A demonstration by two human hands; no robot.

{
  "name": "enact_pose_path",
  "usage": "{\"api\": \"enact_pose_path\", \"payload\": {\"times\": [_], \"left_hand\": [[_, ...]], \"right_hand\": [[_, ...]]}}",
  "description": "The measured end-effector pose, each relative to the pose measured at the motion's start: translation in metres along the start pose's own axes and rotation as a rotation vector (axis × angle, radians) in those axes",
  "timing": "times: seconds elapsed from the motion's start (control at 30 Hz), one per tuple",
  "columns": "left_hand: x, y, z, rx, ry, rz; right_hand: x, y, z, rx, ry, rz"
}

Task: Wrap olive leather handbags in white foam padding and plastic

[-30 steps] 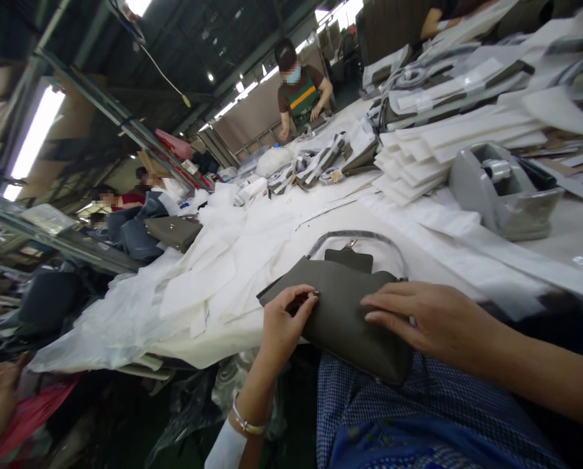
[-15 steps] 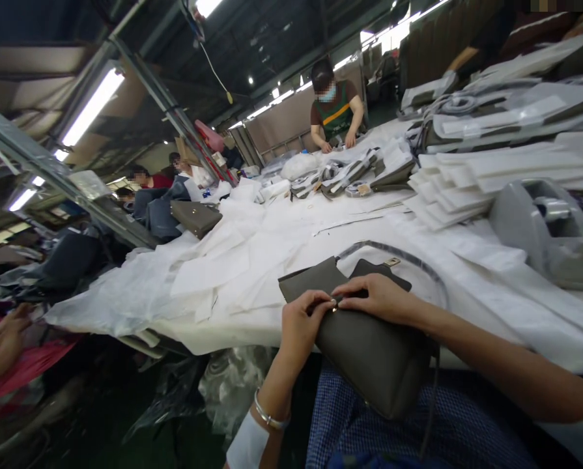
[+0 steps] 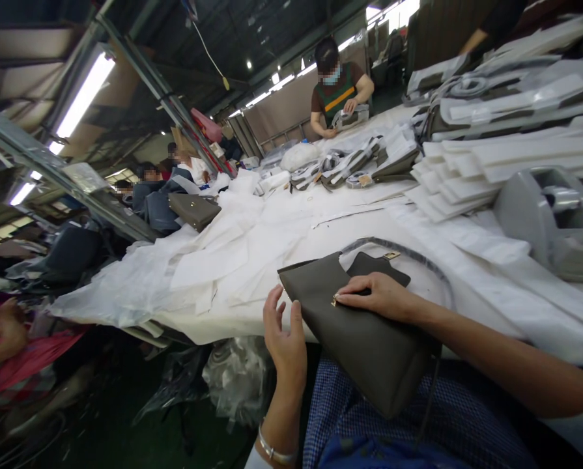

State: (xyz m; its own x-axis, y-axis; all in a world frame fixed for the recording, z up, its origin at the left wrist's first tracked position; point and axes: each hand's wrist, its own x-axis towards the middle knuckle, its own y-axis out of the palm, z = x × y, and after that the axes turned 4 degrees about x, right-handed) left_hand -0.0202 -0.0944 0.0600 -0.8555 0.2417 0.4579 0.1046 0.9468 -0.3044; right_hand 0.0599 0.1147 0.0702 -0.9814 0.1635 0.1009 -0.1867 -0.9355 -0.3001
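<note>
A dark olive handbag (image 3: 369, 352) lies tilted over the near table edge and my lap. On its front sits a small gold clasp (image 3: 334, 301), and the thumb and fingertips of my right hand (image 3: 386, 296) are pinched at it. My left hand (image 3: 286, 342) is open beside the bag's left edge, fingers apart and holding nothing. Beyond my right hand, the bag's flap (image 3: 369, 264) is folded back, with a gold metal plate (image 3: 391, 255) at its tip. A plastic-wrapped strap (image 3: 421, 255) curves behind it on the table.
White sheets (image 3: 213, 260) cover the table. To the right are a grey tape dispenser (image 3: 520, 215) and stacked white padding (image 3: 467, 176). Another olive bag (image 3: 193, 210) lies at the left. Across the table a co-worker (image 3: 342, 98) handles a wrapped piece.
My left hand has come off the clasp and moved left and down, its fingers opening. My right hand stays at the clasp. The co-worker opposite has lifted a wrapped piece.
</note>
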Motion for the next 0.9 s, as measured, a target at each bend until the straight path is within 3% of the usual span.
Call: {"api": "enact_pose_path", "payload": {"times": [0.1,0.17,0.27,0.37,0.57,0.63,0.73,0.83,0.9], "left_hand": [[-0.014,-0.007,-0.015,-0.074,-0.115,0.191],[-0.018,-0.011,-0.032,0.043,-0.007,0.316],[-0.016,-0.01,-0.052,0.338,0.202,0.374],[-0.009,-0.008,-0.055,0.436,0.26,0.394],[0.0,-0.021,-0.05,0.323,0.289,0.552],[-0.001,-0.024,-0.046,0.249,0.211,0.472],[-0.009,-0.023,-0.034,0.033,-0.048,0.295],[-0.019,-0.018,-0.025,-0.283,-0.3,0.4],[-0.024,-0.016,-0.028,-0.406,-0.366,0.498]], "right_hand": [[-0.014,0.005,0.012,0.162,0.136,-0.074],[-0.024,0.014,0.02,0.27,0.209,-0.083],[-0.037,0.028,0.026,0.368,0.248,-0.102],[-0.047,0.037,0.026,0.351,0.226,-0.156],[-0.056,0.04,0.026,0.151,0.136,-0.221],[-0.056,0.037,0.03,0.127,0.124,-0.28],[-0.055,0.033,0.034,0.154,0.119,-0.382],[-0.056,0.034,0.034,0.23,0.135,-0.413],[-0.058,0.04,0.03,0.368,0.206,-0.401]]}}
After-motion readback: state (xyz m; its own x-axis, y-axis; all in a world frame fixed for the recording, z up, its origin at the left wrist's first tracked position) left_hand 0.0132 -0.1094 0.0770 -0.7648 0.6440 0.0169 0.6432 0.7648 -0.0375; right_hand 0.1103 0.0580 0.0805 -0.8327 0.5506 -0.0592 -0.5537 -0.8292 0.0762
